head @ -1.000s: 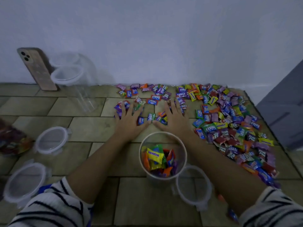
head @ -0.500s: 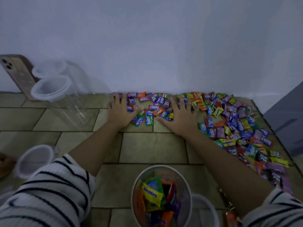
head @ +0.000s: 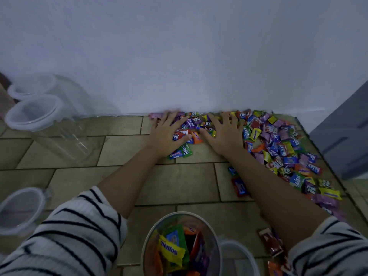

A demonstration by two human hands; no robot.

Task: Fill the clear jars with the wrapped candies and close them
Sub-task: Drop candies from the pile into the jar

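Note:
Colourful wrapped candies (head: 278, 144) lie heaped on the tiled floor along the wall. My left hand (head: 167, 134) and my right hand (head: 223, 132) lie flat with spread fingers on the pile's left end, a small cluster of candies (head: 191, 128) between them. Close to me stands a clear jar (head: 179, 248), open and partly filled with candies. Its lid (head: 237, 255) lies just to its right.
Two empty clear jars (head: 39, 120) stand at the back left by the wall. Another lid (head: 20, 208) lies at the left edge. Loose candies (head: 240, 186) sit under my right forearm. A grey door (head: 346, 136) bounds the right side.
Both hands have pushed forward to the wall, sliding over the candies. The view has moved forward too, so the filled jar now sits at the bottom edge.

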